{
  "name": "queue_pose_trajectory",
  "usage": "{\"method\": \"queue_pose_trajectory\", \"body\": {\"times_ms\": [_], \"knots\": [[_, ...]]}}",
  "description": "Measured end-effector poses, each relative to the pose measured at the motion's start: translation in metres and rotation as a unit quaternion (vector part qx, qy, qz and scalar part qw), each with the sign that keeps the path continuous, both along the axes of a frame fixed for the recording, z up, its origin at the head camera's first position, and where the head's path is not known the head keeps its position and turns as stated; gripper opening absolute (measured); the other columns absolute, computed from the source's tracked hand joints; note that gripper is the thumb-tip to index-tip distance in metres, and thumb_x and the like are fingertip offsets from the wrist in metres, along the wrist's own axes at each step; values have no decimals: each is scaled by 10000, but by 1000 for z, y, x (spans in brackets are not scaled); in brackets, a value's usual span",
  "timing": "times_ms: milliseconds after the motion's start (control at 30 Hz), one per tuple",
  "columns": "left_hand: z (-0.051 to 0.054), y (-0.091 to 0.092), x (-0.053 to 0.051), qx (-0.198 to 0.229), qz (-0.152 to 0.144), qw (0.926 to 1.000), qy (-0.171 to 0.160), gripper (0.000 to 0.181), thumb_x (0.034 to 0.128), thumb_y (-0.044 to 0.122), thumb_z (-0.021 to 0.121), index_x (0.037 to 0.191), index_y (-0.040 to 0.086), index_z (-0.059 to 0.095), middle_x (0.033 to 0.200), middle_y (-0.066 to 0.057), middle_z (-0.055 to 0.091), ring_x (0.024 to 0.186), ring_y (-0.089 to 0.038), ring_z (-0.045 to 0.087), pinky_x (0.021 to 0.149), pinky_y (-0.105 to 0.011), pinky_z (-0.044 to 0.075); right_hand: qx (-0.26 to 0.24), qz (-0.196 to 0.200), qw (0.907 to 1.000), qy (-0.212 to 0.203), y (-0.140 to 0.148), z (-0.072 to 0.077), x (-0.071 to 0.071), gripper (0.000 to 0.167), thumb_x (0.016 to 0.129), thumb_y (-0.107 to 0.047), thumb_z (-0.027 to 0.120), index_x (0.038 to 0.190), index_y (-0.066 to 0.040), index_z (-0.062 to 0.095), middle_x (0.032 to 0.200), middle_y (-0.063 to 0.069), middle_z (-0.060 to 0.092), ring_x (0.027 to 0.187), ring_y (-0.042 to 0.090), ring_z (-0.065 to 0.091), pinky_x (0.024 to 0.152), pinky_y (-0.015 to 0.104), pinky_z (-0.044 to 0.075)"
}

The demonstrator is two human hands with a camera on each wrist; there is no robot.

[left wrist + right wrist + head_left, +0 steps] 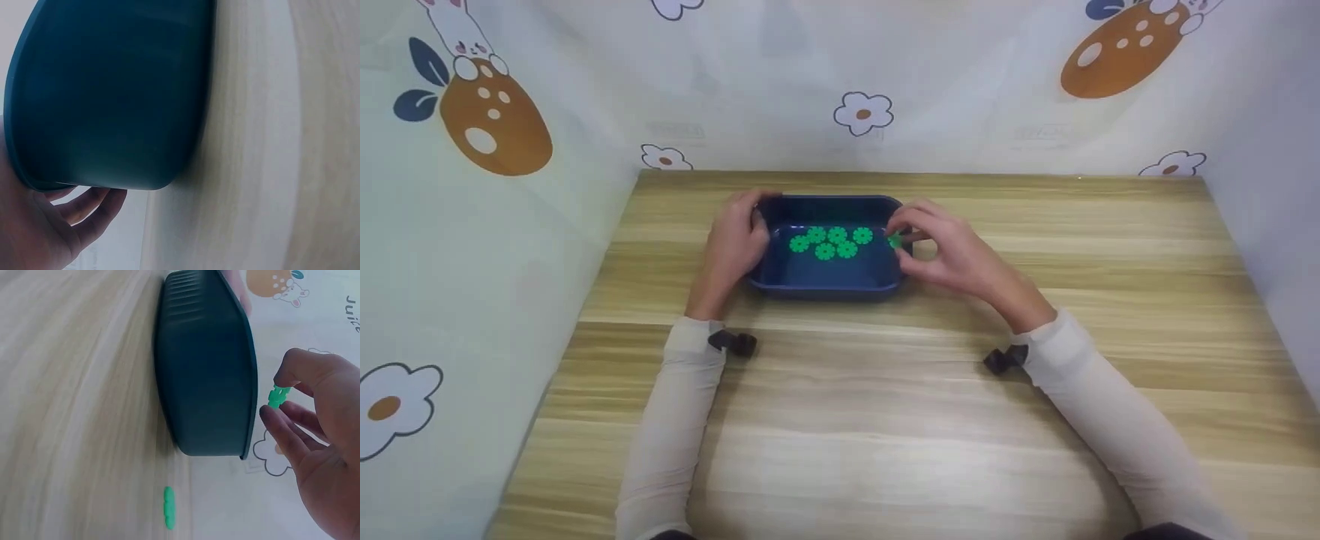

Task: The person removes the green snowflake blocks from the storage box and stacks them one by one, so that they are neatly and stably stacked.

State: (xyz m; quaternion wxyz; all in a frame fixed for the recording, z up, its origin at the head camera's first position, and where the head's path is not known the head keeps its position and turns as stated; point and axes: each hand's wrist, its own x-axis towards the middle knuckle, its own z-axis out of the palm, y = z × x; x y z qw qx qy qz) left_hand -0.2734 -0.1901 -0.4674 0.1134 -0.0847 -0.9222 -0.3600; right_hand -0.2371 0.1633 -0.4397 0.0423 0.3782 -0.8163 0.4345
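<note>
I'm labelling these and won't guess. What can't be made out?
- Green pieces in the tray: hidden by its wall in both wrist views.
- Held piece: partly behind the right hand, head view.
- Lone piece on the table: edge-on in the right wrist view, face unseen.
- Left sleeve: cut off by the head view's bottom edge.

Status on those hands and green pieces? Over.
Left hand grips blue tray. Right hand pinches green piece. Six more pieces inside. Nothing visibly blocking.

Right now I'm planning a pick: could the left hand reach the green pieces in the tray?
Probably yes: the tray is open above the green pieces, though the left hand, gripping its rim, must let go.
</note>
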Motion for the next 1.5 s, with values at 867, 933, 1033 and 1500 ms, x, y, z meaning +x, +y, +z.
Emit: {"method": "queue_pose_trajectory", "body": {"times_ms": [867, 933, 1033, 1500], "knots": [[-3, 0, -2, 30, -69, 9996, 277, 468, 987, -49, 455, 1332, 81, 744, 1354, -153, 737, 1314, -330, 651, 1174, -507, 487, 496, -228, 9965, -640, 45, -5, 4, 312, 917, -46, 800, 1226, -72, 764, 1173, 59, 773, 1033, 229, 751, 881, 440, 670], [-4, -1, -2, 58, -83, 9995, 297, 464, 988, -49, 457, 1329, 80, 744, 1350, -152, 739, 1312, -326, 654, 1174, -502, 489, 626, -273, 9947, -774, 48, -6, 2, 314, 920, -42, 791, 1230, -73, 758, 1181, 67, 775, 1045, 232, 752, 894, 442, 667], [-3, -1, -2, 73, -108, 9993, 342, 462, 983, -57, 462, 1320, 74, 748, 1344, -157, 743, 1313, -329, 659, 1170, -501, 495, 856, -323, 9912, -961, 53, -7, -3, 317, 923, -33, 776, 1238, -54, 750, 1196, 86, 776, 1065, 245, 748, 926, 451, 658], [-2, 0, -1, 0, -6, 10000, 79, 468, 1003, -32, 451, 1355, 96, 730, 1395, -148, 712, 1359, -323, 627, 1200, -519, 469, 1877, -500, 9754, -1038, 64, -16, -12, 306, 927, -48, 741, 1231, -21, 762, 1171, 134, 790, 1088, 304, 750, 979, 493, 630]]}}
